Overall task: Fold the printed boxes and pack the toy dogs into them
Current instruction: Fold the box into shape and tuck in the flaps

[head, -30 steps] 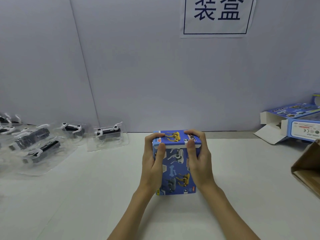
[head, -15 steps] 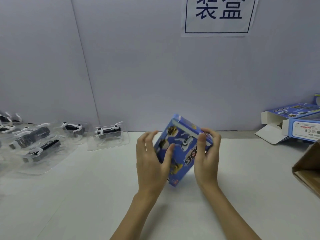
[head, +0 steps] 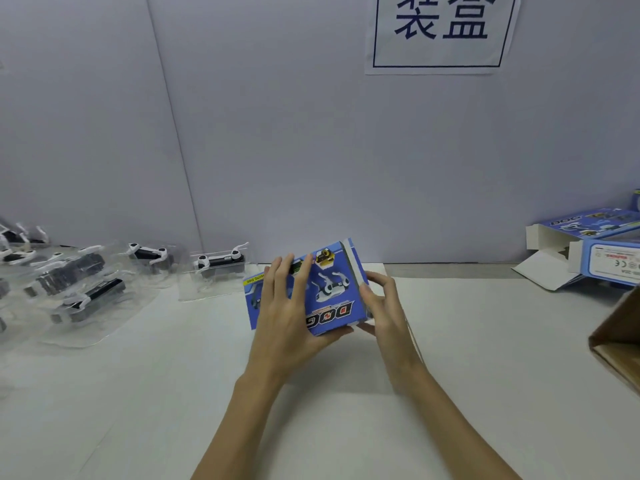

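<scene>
Box [head: 329,299] now rotated, DOG face up and upside down, lifted off worktop [head: 173,393]. Left hand [head: 287,317] fingers straight across it; right hand [head: 384,306] grip curled round its right edge.

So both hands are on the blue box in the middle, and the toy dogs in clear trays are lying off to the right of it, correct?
Not quite. The head view shows the toy dogs in clear trays lying to the left of the blue box, not the right. The rest holds: the left hand and right hand are both on the box, in the middle.
</scene>
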The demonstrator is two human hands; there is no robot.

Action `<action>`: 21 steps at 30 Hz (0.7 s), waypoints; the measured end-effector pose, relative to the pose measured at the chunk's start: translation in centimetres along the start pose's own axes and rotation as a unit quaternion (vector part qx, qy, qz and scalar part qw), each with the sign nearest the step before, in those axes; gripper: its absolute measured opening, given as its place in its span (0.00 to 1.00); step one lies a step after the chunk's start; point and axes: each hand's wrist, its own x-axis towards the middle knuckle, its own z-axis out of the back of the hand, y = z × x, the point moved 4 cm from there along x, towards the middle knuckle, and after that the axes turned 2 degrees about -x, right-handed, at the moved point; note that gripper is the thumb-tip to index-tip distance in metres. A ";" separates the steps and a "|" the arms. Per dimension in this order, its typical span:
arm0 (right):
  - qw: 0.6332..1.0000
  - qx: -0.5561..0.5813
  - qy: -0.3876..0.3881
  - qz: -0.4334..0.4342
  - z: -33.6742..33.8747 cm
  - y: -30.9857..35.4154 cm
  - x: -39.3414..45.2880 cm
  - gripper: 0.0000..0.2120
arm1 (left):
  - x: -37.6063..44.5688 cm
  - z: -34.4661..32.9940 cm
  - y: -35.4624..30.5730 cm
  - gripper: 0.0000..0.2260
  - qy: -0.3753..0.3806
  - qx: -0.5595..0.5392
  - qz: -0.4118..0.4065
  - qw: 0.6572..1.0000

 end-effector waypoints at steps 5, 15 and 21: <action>0.999 0.011 -0.028 -0.030 0.9 -0.3 0.3 0.20 | -0.3 0.0 -0.7 0.51 0.020 0.094 -0.067 0.993; 0.997 -0.067 0.016 0.037 -0.2 -0.4 0.1 0.25 | -0.3 -0.4 -2.6 0.46 -0.031 0.151 -0.067 0.986; 0.996 -0.080 0.023 0.036 -0.2 -0.3 0.1 0.23 | -0.2 0.0 -2.9 0.43 -0.032 0.145 -0.059 0.987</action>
